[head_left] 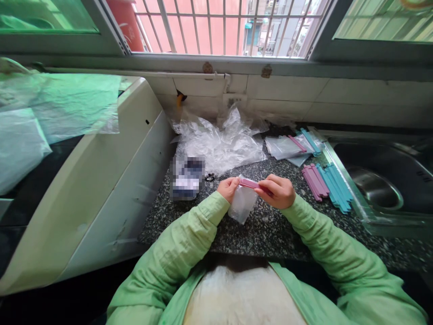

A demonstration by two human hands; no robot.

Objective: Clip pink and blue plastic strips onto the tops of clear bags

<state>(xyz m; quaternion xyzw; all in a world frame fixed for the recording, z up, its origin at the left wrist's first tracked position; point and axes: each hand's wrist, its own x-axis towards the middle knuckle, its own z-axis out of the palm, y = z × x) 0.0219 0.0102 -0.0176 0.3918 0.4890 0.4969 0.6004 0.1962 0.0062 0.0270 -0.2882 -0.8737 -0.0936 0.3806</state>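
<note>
- Green sleeves (192, 234) are reaching over the speckled counter (260, 239), left of the sink (389, 222).
- Left hand (228, 188), farther from the sink: thumb and fingers are pinching together on one end of a pink clip (249, 183).
- Right hand (278, 190), nearer the sink: fingers are clamping on the clip's sink-side end.
- Small clear bag (242, 205) is extending nearward from that clip, left of the sink.
- Pixelated object (187, 178), too obscured to name, is lying well left of the sink.
- Loose pink clips (315, 182) and blue clips (334, 187) are lying just beside the sink's left rim, blue ones nearer it.
- Flat clear bags (280, 147) are lying near the sink's far-left corner.
- Crumpled clear plastic (221, 146) is spreading farther left of the sink.
</note>
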